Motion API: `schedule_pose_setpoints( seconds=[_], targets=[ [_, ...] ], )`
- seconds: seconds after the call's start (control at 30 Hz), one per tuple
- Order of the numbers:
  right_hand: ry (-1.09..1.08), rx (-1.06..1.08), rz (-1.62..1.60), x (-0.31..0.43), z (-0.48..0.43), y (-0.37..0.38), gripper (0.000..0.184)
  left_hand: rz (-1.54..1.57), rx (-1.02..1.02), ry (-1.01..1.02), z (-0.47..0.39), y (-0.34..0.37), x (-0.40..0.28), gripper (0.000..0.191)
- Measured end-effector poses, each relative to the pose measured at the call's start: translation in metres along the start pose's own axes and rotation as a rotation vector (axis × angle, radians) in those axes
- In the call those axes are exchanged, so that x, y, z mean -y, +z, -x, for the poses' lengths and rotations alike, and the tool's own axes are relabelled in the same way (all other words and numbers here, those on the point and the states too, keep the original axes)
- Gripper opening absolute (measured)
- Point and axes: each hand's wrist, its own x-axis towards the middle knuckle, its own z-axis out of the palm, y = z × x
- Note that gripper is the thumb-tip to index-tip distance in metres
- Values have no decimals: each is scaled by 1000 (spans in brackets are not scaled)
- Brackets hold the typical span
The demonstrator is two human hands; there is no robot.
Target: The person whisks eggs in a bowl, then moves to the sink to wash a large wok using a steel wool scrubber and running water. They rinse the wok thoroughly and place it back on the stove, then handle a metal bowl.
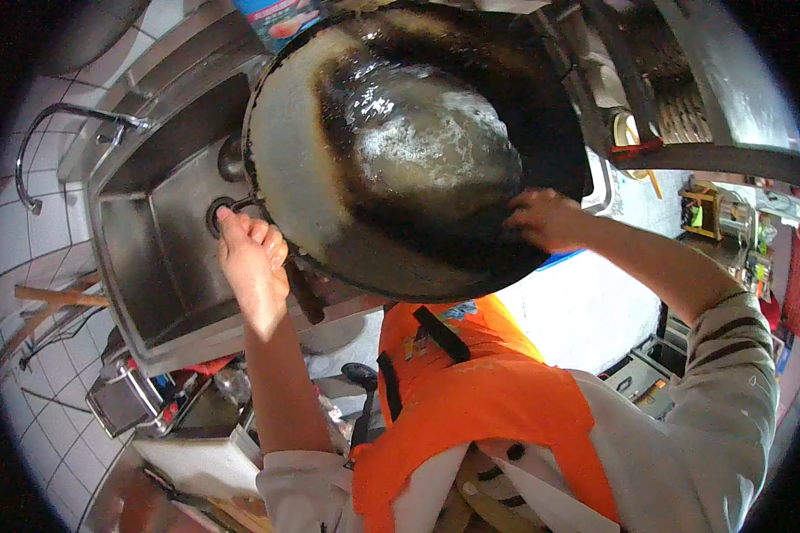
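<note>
A large wok, blackened around its inner wall, is in front of me. Its bowl holds murky, frothy water that looks stirred up. My left hand is closed at the wok's left rim, on what looks like its loop handle, most of which the fingers hide. Over the right inner side of the wok is my right hand, its fingers bent and pointing down near the water. Whether those fingertips hold anything is too dark to see.
A stainless steel sink with a curved faucet lies to the left. A dark wooden handle sticks out below the wok. Metal equipment borders the upper right. My orange apron is close to the wok's near edge.
</note>
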Motion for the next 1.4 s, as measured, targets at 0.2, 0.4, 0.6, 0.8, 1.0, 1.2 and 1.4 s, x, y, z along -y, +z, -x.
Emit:
schedule_pose_setpoints(
  seconds=[0.2, 0.4, 0.6, 0.8, 1.0, 1.2, 1.4],
  targets=[
    [-334, -137, -381, 94, -60, 27, 33, 21, 82, 22, 2, -4, 0, 41],
    [199, 133, 136, -9, -34, 17, 50, 78, 12, -93, 18, 5, -17, 40],
    [506, -436, 534, -135, -126, -28, 61, 1, -161, -119, 48, 44, -41, 40],
    [398, -1314, 41, -103, -302, -96, 80, -2, -169, -104, 50, 57, -44, 41],
    [-186, -1217, -294, 59, -349, -87, 82, -103, -132, -46, 45, 54, -40, 40],
    [-495, -297, -414, 67, -173, 38, 70, -54, -188, -58, 45, 48, -37, 38],
    [99, -254, 167, -53, -162, 28, 63, -41, -157, -92, 42, 44, -38, 39]
  ],
)
